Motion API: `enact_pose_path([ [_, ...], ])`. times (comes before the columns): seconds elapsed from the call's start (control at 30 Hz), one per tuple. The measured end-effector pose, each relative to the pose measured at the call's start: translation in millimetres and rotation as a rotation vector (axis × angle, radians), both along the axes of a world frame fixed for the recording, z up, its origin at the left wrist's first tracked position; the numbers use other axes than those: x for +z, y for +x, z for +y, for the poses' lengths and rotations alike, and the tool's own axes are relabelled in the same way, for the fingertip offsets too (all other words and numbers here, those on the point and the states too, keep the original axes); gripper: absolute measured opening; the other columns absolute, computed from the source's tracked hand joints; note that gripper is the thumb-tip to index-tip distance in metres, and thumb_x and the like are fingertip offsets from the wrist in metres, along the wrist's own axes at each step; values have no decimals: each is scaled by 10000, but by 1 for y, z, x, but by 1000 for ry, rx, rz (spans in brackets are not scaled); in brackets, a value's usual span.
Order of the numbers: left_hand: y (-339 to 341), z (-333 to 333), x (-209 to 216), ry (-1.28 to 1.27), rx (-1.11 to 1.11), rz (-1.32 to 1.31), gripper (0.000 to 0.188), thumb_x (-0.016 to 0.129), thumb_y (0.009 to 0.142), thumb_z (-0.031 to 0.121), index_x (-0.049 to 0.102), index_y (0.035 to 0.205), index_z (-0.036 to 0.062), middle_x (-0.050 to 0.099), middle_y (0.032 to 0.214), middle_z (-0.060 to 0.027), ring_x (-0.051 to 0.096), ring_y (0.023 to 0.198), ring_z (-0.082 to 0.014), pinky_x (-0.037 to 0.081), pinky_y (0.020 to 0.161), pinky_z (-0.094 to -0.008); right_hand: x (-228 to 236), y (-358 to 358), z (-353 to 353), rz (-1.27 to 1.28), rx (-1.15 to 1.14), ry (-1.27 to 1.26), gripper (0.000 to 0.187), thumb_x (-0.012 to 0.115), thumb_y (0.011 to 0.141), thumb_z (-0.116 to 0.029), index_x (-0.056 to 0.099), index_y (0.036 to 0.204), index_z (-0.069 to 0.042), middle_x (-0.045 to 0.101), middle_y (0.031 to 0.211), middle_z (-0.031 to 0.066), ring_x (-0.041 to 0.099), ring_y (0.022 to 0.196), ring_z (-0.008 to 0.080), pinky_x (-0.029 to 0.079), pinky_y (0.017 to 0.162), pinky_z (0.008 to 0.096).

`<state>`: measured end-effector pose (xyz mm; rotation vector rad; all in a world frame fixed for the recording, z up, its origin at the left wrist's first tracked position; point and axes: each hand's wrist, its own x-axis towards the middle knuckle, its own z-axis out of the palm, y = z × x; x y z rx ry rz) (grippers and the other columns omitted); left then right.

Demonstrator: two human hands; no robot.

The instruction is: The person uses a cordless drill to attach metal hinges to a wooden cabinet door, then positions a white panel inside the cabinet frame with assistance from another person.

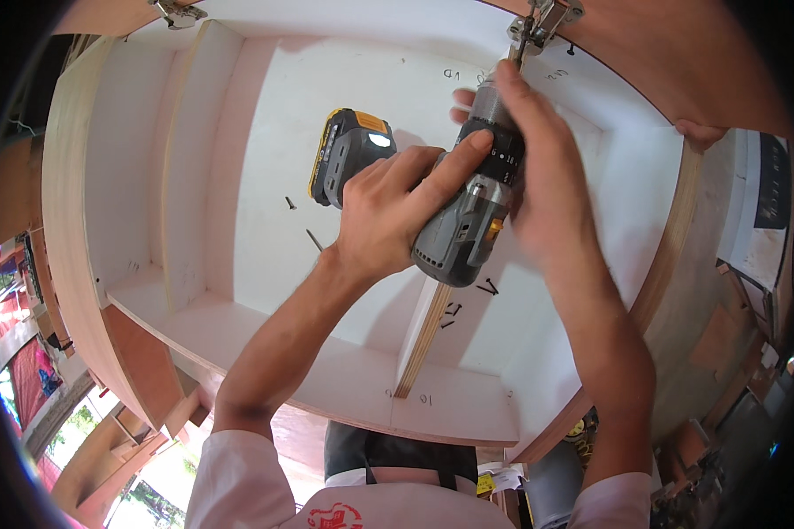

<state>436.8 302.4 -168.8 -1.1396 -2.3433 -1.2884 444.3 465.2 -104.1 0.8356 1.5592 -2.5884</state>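
My left hand (384,212) is wrapped round the handle of a grey and black cordless drill (468,225), its thumb stretched along the body. The drill's yellow and black battery (335,159) sticks out to the left. My right hand (547,150), slightly blurred, curls round the chuck end, with fingertips showing on the far side. From the chuck, the bit points up at a metal cabinet hinge (547,22) on a wooden door panel (670,62). Where the bit's tip meets the hinge is too small to make out.
Under my arms lies a white-lined wooden cabinet (300,88) with dividers. Several dark screws (491,286) are scattered inside it. A second hinge (176,12) sits at the upper left. Another person's hand (702,134) rests on the right rim. A grey bin (551,485) stands below.
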Motion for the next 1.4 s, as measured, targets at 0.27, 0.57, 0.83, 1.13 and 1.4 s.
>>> enact_pose_path([
  [0.27, -1, 2, 2, -6, 19, 29, 732, 795, 730, 162, 596, 1434, 188, 637, 852, -44, 654, 654, -220, 545, 581, -346, 1, 13, -23, 7, -29, -35, 522, 702, 973, -453, 529, 1194, -13, 600, 913, 50, 600, 836, 116, 518, 776, 298],
  [0.57, -3, 2, -2, 34, 12, 25, 702, 797, 730, 180, 614, 1408, 175, 618, 797, -31, 632, 615, -203, 533, 568, -331, -5, 9, -20, 18, -11, 26, 542, 717, 967, -456, 514, 1179, -1, 599, 880, 44, 596, 817, 95, 516, 731, 273],
  [0.83, -3, 12, -4, 40, 44, 44, 685, 799, 722, 193, 628, 1384, 160, 589, 768, -22, 614, 588, -193, 521, 550, -327, -7, 6, -15, 8, 6, 108, 656, 734, 922, -550, 493, 1191, -3, 604, 821, 59, 614, 780, 116, 536, 720, 276],
  [1.13, -4, 10, -7, -7, 26, 14, 676, 808, 709, 191, 642, 1362, 137, 585, 771, -21, 614, 587, -191, 517, 548, -325, -2, 1, -12, -49, 37, 164, 612, 810, 881, -450, 496, 1159, -3, 601, 831, 54, 619, 780, 119, 536, 724, 277],
  [1.4, -12, 21, -11, 66, 28, 24, 696, 807, 681, 162, 643, 1352, 80, 611, 794, -35, 625, 596, -205, 524, 548, -326, -1, -11, -5, -30, 23, 120, 511, 831, 814, -267, 490, 1054, 30, 579, 910, 89, 592, 770, 134, 536, 658, 314],
])
